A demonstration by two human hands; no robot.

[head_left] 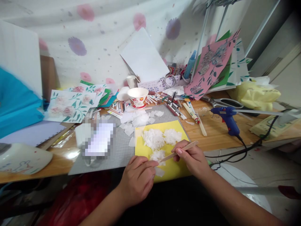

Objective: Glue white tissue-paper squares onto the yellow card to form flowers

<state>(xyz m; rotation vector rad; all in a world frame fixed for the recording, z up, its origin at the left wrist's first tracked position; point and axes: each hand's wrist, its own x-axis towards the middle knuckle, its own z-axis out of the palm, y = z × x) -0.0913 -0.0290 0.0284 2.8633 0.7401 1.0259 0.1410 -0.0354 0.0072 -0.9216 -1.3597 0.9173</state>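
A yellow card lies at the table's near edge with three white tissue-paper clumps stuck on it. My right hand is closed on a thin wooden stick, whose tip points left at the lowest clump. My left hand is closed, its fingertips pinching at that lowest clump and pressing on the card. A loose white tissue square lies just below my left fingers.
A grey cutting mat lies under the card, strewn with tissue squares. Behind stand a paper cup, many markers, scissors and a blue glue gun with its black cord. Painted flower cards lie left.
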